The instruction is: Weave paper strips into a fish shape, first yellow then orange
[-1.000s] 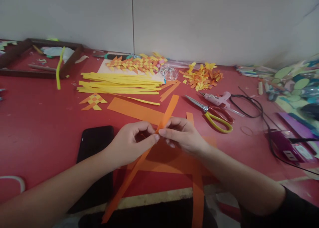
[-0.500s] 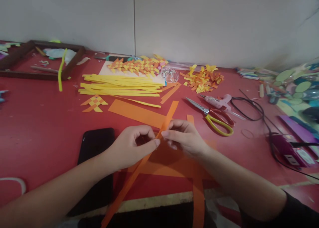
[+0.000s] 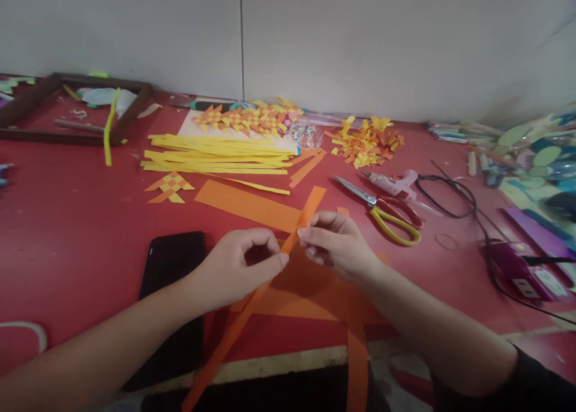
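A long orange paper strip (image 3: 234, 330) runs slantwise from the lower left up between my hands. My left hand (image 3: 245, 265) pinches its middle between thumb and fingers. Just up and to the right, my right hand (image 3: 335, 244) pinches it near the upper end. Beneath my hands lies a wide orange sheet (image 3: 292, 301). Another orange strip (image 3: 357, 364) hangs over the table's front edge. Behind my hands is an orange paper band (image 3: 245, 203), with a woven orange and yellow fish (image 3: 171, 187) to its left.
Yellow strips (image 3: 216, 154) lie behind, near woven fish (image 3: 247, 118). Scissors (image 3: 382, 211) and a pink glue gun (image 3: 398, 185) with its cord are at the right, beside scraps (image 3: 366, 142). A black phone (image 3: 173, 292) sits under my left forearm. A wooden frame (image 3: 49, 137) is far left.
My right hand has moved slightly up and right along the strip. The strip's upper end has shifted slightly right. My left hand has barely moved.
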{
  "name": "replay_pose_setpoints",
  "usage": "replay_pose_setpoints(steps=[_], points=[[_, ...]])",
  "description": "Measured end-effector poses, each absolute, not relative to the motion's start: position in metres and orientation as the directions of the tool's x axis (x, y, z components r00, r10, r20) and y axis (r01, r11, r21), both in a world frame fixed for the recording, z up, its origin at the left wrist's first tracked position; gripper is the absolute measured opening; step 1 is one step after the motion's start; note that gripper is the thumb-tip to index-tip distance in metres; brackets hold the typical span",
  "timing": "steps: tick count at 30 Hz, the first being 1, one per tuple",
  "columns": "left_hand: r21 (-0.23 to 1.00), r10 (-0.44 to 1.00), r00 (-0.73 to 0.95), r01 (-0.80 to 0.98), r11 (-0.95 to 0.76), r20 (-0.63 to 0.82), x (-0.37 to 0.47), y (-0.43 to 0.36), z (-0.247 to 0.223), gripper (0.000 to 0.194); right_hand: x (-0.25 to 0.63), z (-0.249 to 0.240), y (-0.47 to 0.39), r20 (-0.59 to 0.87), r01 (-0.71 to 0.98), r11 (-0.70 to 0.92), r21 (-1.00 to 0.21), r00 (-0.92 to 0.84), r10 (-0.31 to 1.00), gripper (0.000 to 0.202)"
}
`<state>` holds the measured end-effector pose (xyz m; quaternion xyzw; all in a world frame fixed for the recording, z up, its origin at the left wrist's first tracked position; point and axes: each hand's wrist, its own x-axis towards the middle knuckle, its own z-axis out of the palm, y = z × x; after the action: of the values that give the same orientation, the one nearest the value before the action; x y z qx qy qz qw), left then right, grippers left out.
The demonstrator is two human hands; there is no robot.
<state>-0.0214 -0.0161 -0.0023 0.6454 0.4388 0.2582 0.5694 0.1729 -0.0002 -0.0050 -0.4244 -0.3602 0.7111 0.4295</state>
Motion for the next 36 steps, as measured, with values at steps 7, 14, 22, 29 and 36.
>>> replay_pose_setpoints(steps=[7, 14, 22, 29, 36], points=[[0.96, 0.875, 0.459, 0.281, 0.017, -0.15, -0.0207, -0.0156, -0.0005, 0.027, 0.169, -0.007, -0.0051, -0.222, -0.24, -0.329, -0.913, -0.384, 0.896, 0.019], [0.934, 0.895, 0.431, 0.354, -0.048, -0.117, -0.0204, -0.0161, 0.0018, 0.028, 0.1672, -0.0062, -0.0054, -0.244, -0.264, -0.359, -0.895, -0.385, 0.89, 0.02], [0.941, 0.891, 0.437, 0.338, -0.036, -0.123, -0.0205, -0.0166, 0.0011, 0.027, 0.1683, -0.0049, -0.0044, -0.289, -0.286, -0.378, -0.881, -0.307, 0.907, 0.022], [0.95, 0.888, 0.441, 0.313, -0.017, -0.129, -0.0198, -0.0171, -0.0008, 0.026, 0.1685, -0.0074, -0.005, -0.234, -0.259, -0.339, -0.904, -0.361, 0.903, 0.02], [0.929, 0.891, 0.437, 0.366, -0.052, -0.122, -0.0202, -0.0163, 0.0016, 0.03, 0.1665, -0.0048, -0.0059, -0.241, -0.204, -0.342, -0.917, -0.398, 0.885, 0.024]])
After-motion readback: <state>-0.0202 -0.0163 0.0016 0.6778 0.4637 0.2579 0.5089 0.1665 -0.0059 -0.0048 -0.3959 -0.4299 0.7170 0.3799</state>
